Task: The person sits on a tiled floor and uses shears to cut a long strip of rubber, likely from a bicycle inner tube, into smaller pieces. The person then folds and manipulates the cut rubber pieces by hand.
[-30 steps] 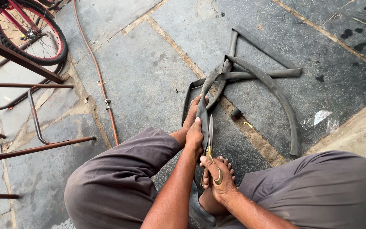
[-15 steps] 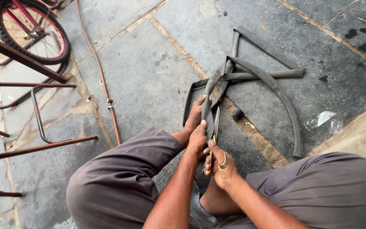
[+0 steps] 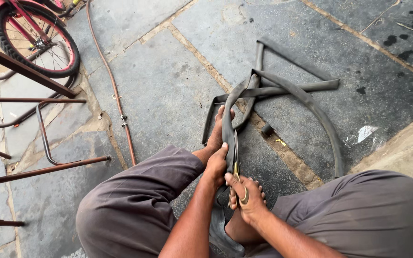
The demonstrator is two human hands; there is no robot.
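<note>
A flat black rubber inner tube (image 3: 307, 102) lies looped and folded on the stone floor in front of me. My left hand (image 3: 217, 165) grips a strip of the tube just beyond my knees and holds it taut. My right hand (image 3: 244, 198) holds a pair of scissors (image 3: 235, 157) with brass-coloured handles, the blades lying along the strip right next to the left hand. My bare foot (image 3: 216, 134) rests on the tube beyond the hands. My knees in grey trousers flank both hands.
A red bicycle wheel (image 3: 34, 40) stands at the top left. Rusty metal frames (image 3: 39, 138) stand at the left. A thin brown hose (image 3: 113, 91) runs across the floor. A small black cap (image 3: 266, 129) and a scrap of plastic (image 3: 362, 135) lie near the tube.
The scissors' blades have moved a little further up along the rubber strip. Both hands have stayed close together on it, and the view has shifted slightly.
</note>
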